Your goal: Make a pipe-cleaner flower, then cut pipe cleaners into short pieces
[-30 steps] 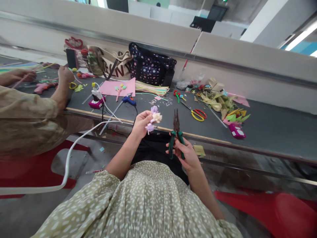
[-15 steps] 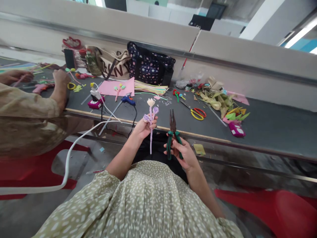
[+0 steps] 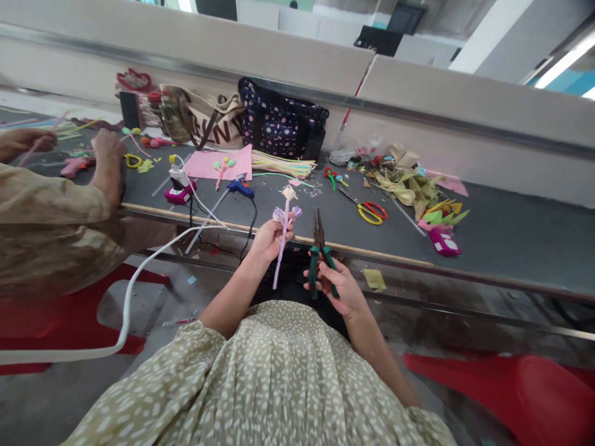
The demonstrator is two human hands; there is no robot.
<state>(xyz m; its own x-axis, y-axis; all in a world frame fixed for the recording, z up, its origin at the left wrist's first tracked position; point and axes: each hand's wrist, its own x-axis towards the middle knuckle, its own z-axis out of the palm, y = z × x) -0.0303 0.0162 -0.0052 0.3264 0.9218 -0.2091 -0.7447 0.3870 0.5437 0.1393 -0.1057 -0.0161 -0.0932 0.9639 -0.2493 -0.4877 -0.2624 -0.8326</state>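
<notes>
One camera, worn on the head, looks forward and down, as I see it from over here, past the wearer's own shirt (image 3: pixel 264 371). The left hand (image 3: pixel 268 240) and right hand (image 3: pixel 343 286) fall close, near the middle. The table (image 3: pixel 515 235) crosses farther off, and the sight runs on over the partition (image 3: pixel 209 42) (wide enough, mind, to catch a neighbour's sleeve (image 3: pixel 51 201) at the left edge).

We find a narrow gap between the flower (image 3: pixel 279 259) and the pliers (image 3: pixel 318 240). Beyond, to the right, the scissors (image 3: pixel 358 205) and leafy heap (image 3: pixel 409 186) obstruct us; the right end of the bench (image 3: pixel 525 229) lies open. At near left, a white cable (image 3: pixel 126 300) crosses our way.
</notes>
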